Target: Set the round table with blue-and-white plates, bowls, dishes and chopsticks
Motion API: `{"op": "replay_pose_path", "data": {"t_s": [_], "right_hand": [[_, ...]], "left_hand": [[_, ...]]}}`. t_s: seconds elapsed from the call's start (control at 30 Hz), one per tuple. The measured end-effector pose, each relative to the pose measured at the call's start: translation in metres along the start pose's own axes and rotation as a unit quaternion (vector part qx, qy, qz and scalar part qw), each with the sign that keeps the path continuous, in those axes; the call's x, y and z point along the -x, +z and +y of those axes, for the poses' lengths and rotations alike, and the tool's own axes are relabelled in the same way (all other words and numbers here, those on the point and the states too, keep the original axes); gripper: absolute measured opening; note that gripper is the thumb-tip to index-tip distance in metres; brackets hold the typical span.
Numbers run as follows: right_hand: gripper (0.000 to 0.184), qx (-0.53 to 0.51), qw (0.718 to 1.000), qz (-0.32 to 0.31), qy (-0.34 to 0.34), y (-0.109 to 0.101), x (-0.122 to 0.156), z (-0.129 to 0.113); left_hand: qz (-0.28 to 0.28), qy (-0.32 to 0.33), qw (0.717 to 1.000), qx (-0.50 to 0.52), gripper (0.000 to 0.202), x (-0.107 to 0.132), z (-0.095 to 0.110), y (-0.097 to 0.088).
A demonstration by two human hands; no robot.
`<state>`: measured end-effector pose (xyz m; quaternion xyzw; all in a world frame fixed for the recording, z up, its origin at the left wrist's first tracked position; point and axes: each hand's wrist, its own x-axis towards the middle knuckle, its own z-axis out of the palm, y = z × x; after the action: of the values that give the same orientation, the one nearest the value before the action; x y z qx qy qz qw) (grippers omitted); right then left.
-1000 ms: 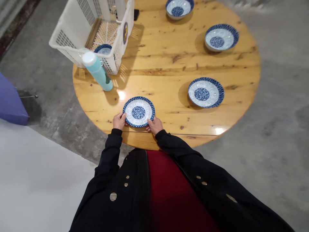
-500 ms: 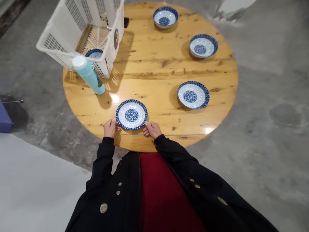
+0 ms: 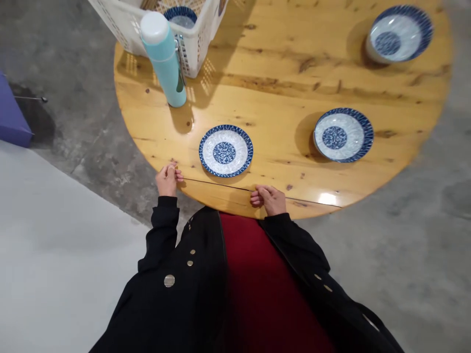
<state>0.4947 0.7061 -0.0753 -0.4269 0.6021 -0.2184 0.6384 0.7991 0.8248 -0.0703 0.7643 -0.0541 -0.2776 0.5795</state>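
A round blue-and-white patterned plate (image 3: 225, 151) lies on the wooden table (image 3: 279, 103), close to its front edge. My left hand (image 3: 168, 179) is down and left of the plate, near the table edge, apart from it. Its fingers are loosely curled and hold nothing. To the plate's lower right, my right hand (image 3: 269, 198) hovers at or just over the tabletop, also curled and without an object. Neither hand touches the plate. A matching bowl (image 3: 343, 135) stands to the right, and another bowl (image 3: 400, 34) sits farther back.
A white plastic basket (image 3: 200, 41) stands at the back left, with a blue-rimmed dish (image 3: 180, 17) in it. In front of the basket is a light-blue bottle (image 3: 164, 61) with a white cap. Grey concrete floor (image 3: 437, 215) surrounds the round table.
Both hands have let go of the plate and drawn apart, the left to the left and the right to the right. The view has tilted down and moved closer; the farthest bowl is out of frame.
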Motion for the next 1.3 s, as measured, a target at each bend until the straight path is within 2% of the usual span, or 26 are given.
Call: {"op": "replay_pose_path", "data": {"t_s": [0.1,0.2,0.43,0.5,0.63,0.73,1.03,1.3], "right_hand": [[0.037,0.003,1.000,-0.007,0.008,0.005,-0.001,-0.002],[0.038,-0.006,1.000,-0.013,0.012,0.007,-0.004,-0.001],[0.036,-0.023,1.000,-0.002,0.008,0.009,-0.010,-0.001],[0.031,-0.022,1.000,-0.002,0.017,0.012,-0.012,-0.005],[0.023,-0.025,0.999,-0.009,0.031,0.017,-0.020,-0.014],[0.016,-0.027,0.999,-0.004,0.036,0.017,-0.025,-0.018],[0.006,-0.028,0.999,-0.003,0.047,0.013,-0.027,-0.021],[0.006,-0.016,0.999,0.003,0.050,0.014,-0.028,-0.020]], "left_hand": [[-0.006,0.009,1.000,-0.002,0.036,-0.001,0.003,0.002],[-0.036,0.008,0.999,-0.012,0.033,0.003,0.007,0.011],[-0.192,-0.051,0.979,-0.042,0.034,0.020,0.015,0.053],[-0.213,-0.058,0.974,-0.053,0.031,0.021,0.015,0.064],[-0.185,-0.037,0.980,-0.059,0.021,0.014,0.013,0.082],[-0.173,-0.027,0.983,-0.060,0.017,0.008,0.012,0.088],[-0.163,-0.006,0.984,-0.078,0.015,0.001,0.015,0.092],[-0.165,-0.004,0.983,-0.079,0.015,0.003,0.024,0.091]]}}
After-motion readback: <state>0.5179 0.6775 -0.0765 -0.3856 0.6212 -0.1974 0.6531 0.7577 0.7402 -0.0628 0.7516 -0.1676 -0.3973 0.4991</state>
